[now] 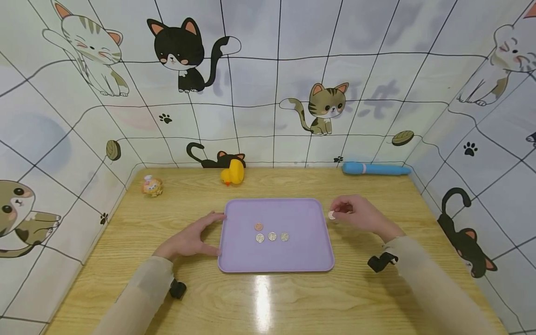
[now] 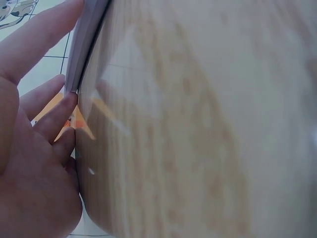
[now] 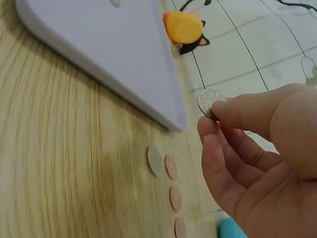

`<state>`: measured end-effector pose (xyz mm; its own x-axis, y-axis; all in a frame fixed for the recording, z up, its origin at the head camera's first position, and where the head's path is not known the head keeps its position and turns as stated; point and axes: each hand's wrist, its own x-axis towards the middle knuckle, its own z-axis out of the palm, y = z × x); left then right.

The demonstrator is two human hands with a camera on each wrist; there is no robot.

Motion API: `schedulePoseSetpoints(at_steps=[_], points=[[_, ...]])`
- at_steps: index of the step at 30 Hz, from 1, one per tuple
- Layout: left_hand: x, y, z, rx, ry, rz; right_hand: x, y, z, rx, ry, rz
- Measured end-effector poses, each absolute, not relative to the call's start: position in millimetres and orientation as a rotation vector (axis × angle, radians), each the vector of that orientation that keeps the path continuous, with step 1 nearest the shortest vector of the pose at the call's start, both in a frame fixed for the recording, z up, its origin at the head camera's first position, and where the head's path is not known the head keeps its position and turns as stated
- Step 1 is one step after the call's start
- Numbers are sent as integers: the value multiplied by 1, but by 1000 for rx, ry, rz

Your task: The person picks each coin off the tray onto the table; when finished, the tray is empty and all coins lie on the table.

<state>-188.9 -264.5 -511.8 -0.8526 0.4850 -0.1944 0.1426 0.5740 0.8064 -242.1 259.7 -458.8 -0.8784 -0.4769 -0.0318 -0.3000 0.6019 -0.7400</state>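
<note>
My right hand [image 1: 363, 215] pinches a silver coin [image 3: 210, 103] between thumb and forefinger, just off the right edge of a flat purple tray [image 1: 276, 261]. On the tray, a copper coin [image 1: 258, 226] lies behind a row of three silver coins, the middle one [image 1: 272, 236] among them. With thumb and fingers spread, my left hand [image 1: 190, 238] touches the tray's left edge. Below my right hand, the right wrist view shows a silver coin [image 3: 154, 161] on the table beside three copper coins, one of them [image 3: 176, 198] midway; my hand hides these in the head view.
Along the back of the wooden table [image 1: 201, 293] are a small figurine [image 1: 152, 186], a yellow rubber duck [image 1: 233, 172] and a blue pen-like stick [image 1: 375, 169]. Cat-print sheeting [image 1: 255, 107] encloses the back and both sides.
</note>
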Motion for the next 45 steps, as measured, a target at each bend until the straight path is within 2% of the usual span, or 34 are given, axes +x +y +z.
schedulePoseSetpoints(at_steps=[14, 45], points=[[-189, -265, -513, 493, 2402, 1207, -242, 292, -472, -520, 2765, -947], [-190, -265, -515, 470, 2411, 1193, -238, 284, -486, -429, 2854, -880]])
